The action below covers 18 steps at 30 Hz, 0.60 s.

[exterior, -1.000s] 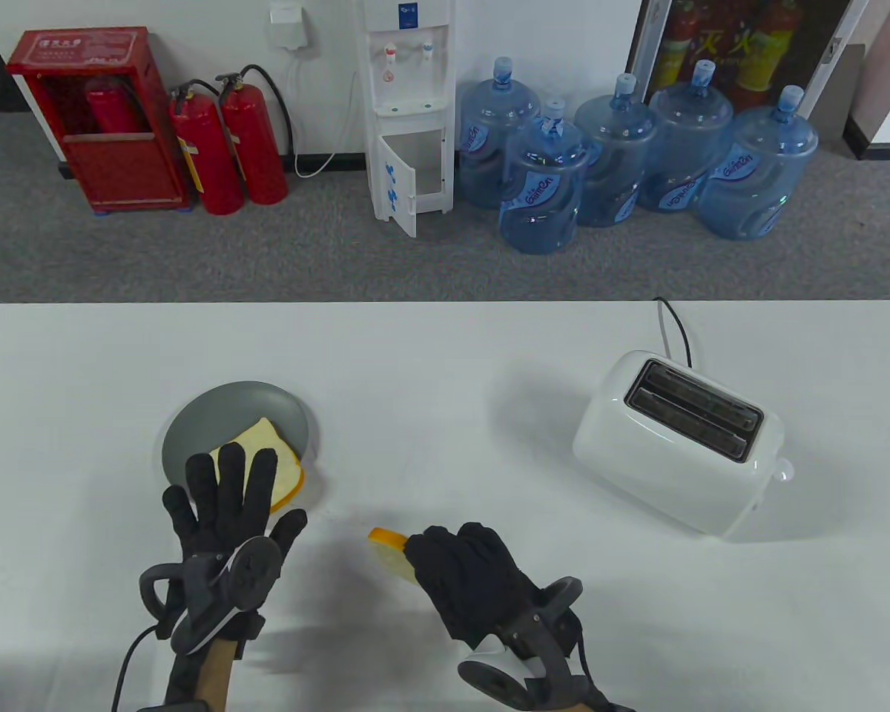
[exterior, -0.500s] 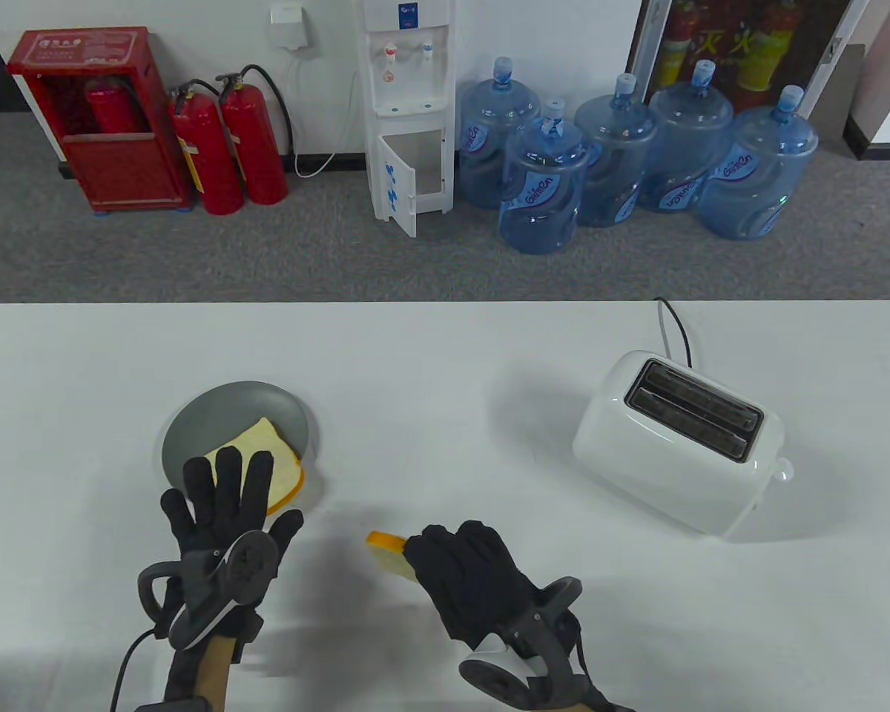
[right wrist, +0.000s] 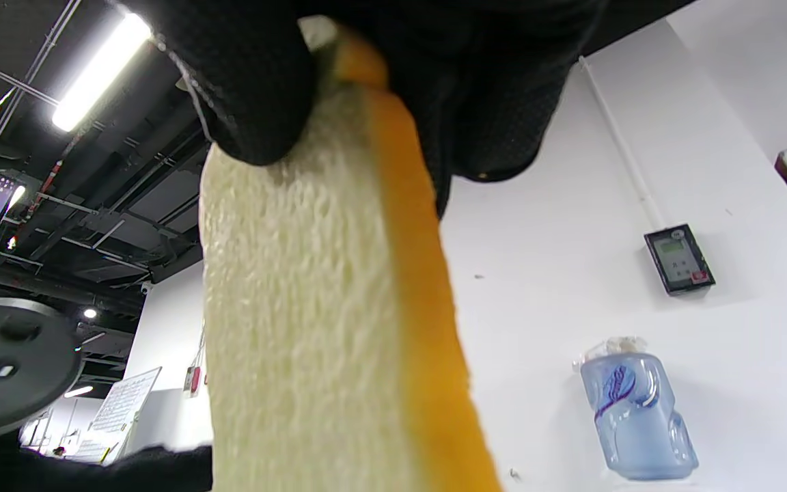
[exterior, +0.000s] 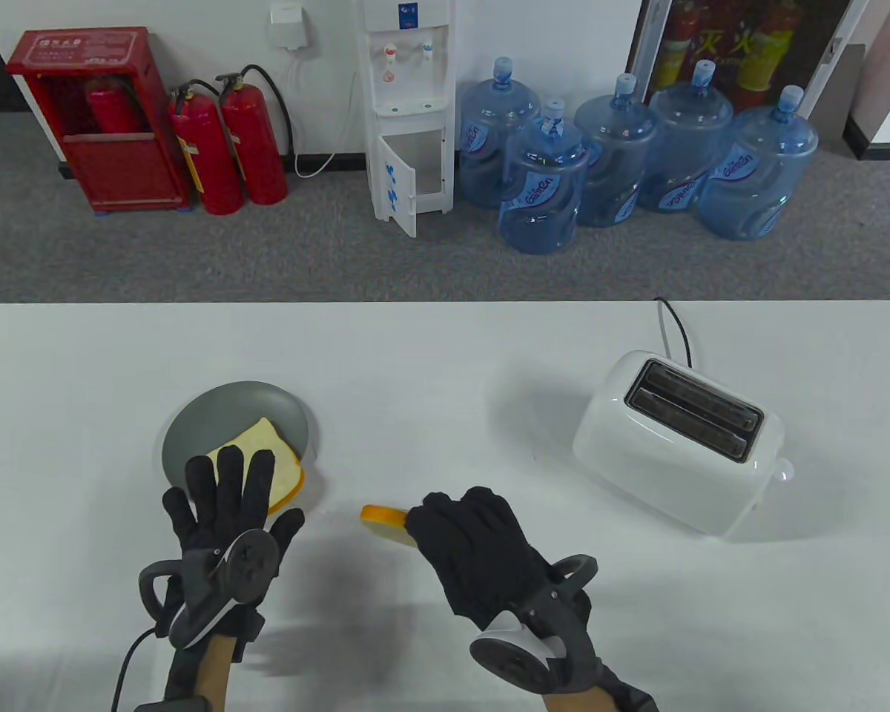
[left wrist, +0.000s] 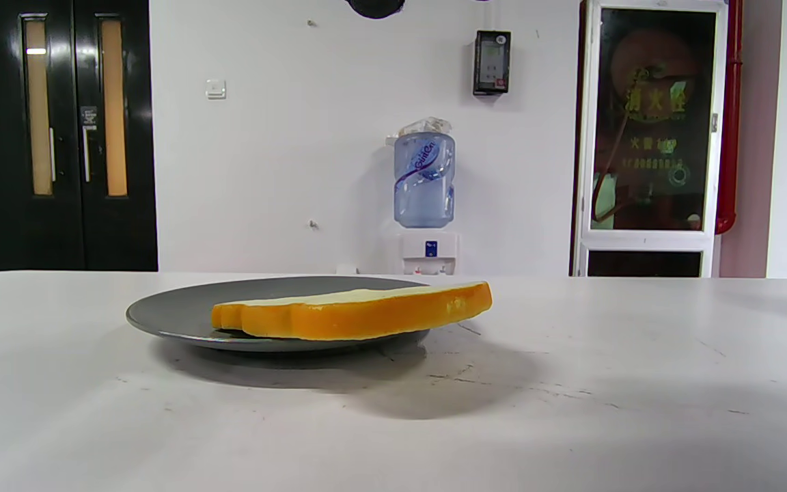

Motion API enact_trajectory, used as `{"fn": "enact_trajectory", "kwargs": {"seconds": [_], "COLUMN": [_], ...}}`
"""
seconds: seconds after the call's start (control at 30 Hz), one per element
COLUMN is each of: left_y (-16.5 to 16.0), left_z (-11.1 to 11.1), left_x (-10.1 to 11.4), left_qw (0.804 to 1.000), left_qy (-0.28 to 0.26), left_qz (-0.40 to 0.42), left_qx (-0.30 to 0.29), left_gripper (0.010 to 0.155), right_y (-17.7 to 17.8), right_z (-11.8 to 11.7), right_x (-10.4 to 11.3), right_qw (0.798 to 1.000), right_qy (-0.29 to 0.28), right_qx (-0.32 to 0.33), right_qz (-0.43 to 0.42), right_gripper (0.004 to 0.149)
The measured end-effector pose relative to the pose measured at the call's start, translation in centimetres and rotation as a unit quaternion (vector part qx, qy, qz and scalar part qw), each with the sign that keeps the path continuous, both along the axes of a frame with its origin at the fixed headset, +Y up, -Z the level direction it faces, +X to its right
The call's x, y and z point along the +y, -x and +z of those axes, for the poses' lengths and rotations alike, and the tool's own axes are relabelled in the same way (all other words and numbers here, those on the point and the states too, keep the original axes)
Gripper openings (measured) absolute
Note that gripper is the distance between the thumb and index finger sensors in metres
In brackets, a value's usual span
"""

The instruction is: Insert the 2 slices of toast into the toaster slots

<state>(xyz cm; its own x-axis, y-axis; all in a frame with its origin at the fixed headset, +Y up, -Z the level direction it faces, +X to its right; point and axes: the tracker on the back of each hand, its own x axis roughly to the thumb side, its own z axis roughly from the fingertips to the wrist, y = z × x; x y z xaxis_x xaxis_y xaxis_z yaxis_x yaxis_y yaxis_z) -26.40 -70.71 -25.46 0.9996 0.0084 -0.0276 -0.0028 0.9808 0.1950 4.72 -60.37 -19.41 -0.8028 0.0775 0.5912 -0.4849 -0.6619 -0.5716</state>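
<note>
Table view: the black-gloved right hand (exterior: 478,552) has moved a little up the table and toward the toaster compared with half a second ago, and the pale, orange-crusted slice of toast (exterior: 387,515) pinched in its fingers has travelled with it, appearing clear of the white tabletop (exterior: 445,356). That reads as the carry beginning — the first slice is on its way, but still well apart from the white two-slot toaster (exterior: 678,441), whose dark slots both stand empty. The black-gloved left hand (exterior: 226,519) has barely shifted; its fingers are spread straight and wide, holding nothing, over the near edge of the round grey plate (exterior: 215,415), where the second yellow-crusted slice (exterior: 278,463) lies flat, partly off the plate's rim.

Left wrist view: the plate (left wrist: 182,318) and its slice (left wrist: 352,314) sit undisturbed, the slice overhanging the rim on the right. None of the left hand's fingers reach the slice here.

Right wrist view: the thumb and fingers (right wrist: 250,89) clamp the held slice (right wrist: 311,307) near one end, crumb face and orange crust (right wrist: 427,328) both showing — a firm pinch. Neither slice is in yet, so both insertions remain.
</note>
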Motion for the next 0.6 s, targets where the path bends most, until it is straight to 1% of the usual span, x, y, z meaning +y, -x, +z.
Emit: {"fn": "enact_trajectory", "kwargs": {"seconds": [0.07, 0.17, 0.33, 0.47, 0.6], "left_y": [0.0, -0.1, 0.0, 0.1, 0.3], "left_z": [0.0, 0.0, 0.0, 0.0, 0.0], "left_x": [0.0, 0.0, 0.0, -0.1, 0.1], "left_qw": [1.0, 1.0, 1.0, 1.0, 1.0], "left_qy": [0.001, 0.001, -0.001, 0.004, -0.002], "left_qz": [0.001, -0.002, 0.007, 0.003, 0.013], "left_qx": [-0.001, 0.0, -0.001, 0.003, 0.004], "left_gripper": [0.076, 0.076, 0.076, 0.076, 0.076], "right_y": [-0.6, -1.3, -3.3, -5.1, -7.2], "right_z": [-0.3, -0.6, -1.4, -2.1, -2.8], "right_x": [1.8, 4.0, 7.9, 10.5, 12.4], "right_qw": [1.0, 0.999, 0.996, 0.994, 0.992], "right_qy": [-0.008, -0.012, -0.03, -0.029, -0.024], "right_qx": [-0.002, -0.006, -0.03, -0.058, -0.088], "right_qz": [-0.017, -0.039, -0.074, -0.085, -0.091], "right_gripper": [0.049, 0.049, 0.049, 0.049, 0.048]}}
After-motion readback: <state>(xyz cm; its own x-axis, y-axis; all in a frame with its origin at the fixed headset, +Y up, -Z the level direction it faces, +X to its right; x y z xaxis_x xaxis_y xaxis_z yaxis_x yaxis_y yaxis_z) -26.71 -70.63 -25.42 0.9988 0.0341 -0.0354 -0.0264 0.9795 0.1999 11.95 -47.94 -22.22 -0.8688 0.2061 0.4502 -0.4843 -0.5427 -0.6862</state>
